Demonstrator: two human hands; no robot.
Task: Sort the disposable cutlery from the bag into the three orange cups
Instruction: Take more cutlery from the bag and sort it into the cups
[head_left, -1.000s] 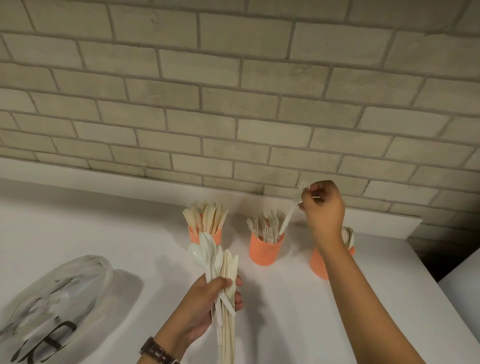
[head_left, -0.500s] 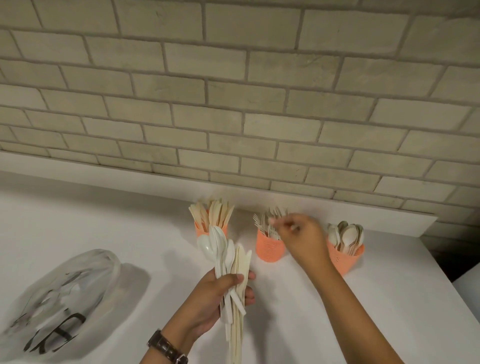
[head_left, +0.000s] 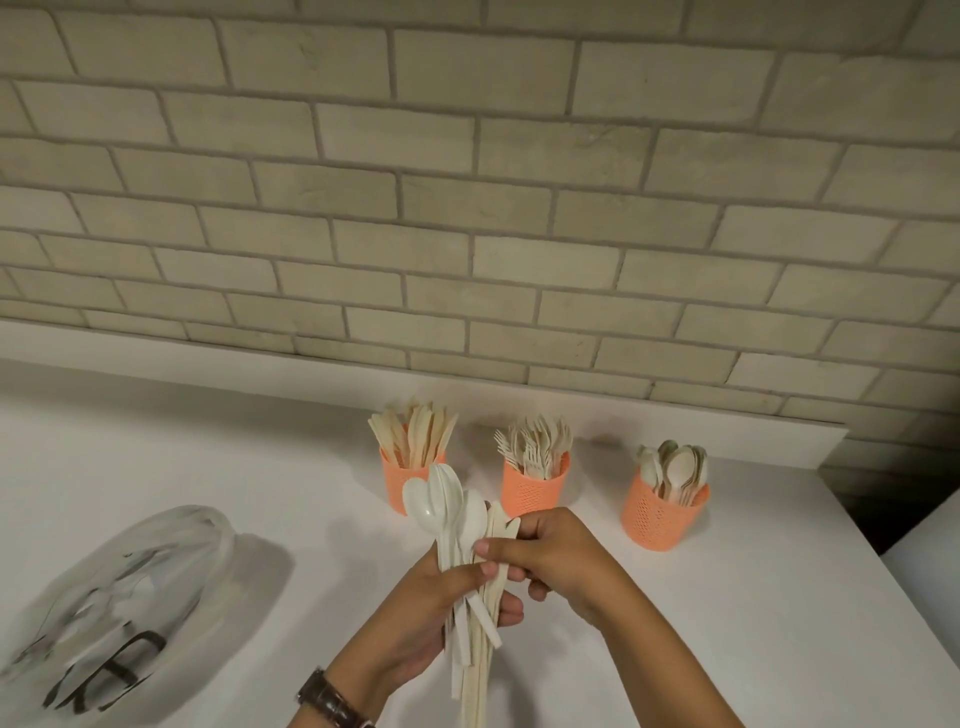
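Note:
Three orange cups stand in a row near the wall: the left cup (head_left: 402, 480) holds beige knives, the middle cup (head_left: 532, 491) holds forks, the right cup (head_left: 657, 519) holds spoons. My left hand (head_left: 441, 618) grips a mixed bundle of cutlery (head_left: 457, 514), with white spoons and beige knives sticking up. My right hand (head_left: 556, 553) has its fingers pinched on the beige pieces at the bundle's right side. The clear plastic bag (head_left: 124, 597) lies at the left with some cutlery inside.
The white counter (head_left: 779, 597) ends at a brick wall behind the cups, with a low white ledge (head_left: 727, 431) along it. The counter's right edge drops off near the right cup. A watch is on my left wrist.
My right hand dropped a fork into the middle cup, then came back down to the bundle and took hold of its beige pieces. The left hand kept holding the bundle.

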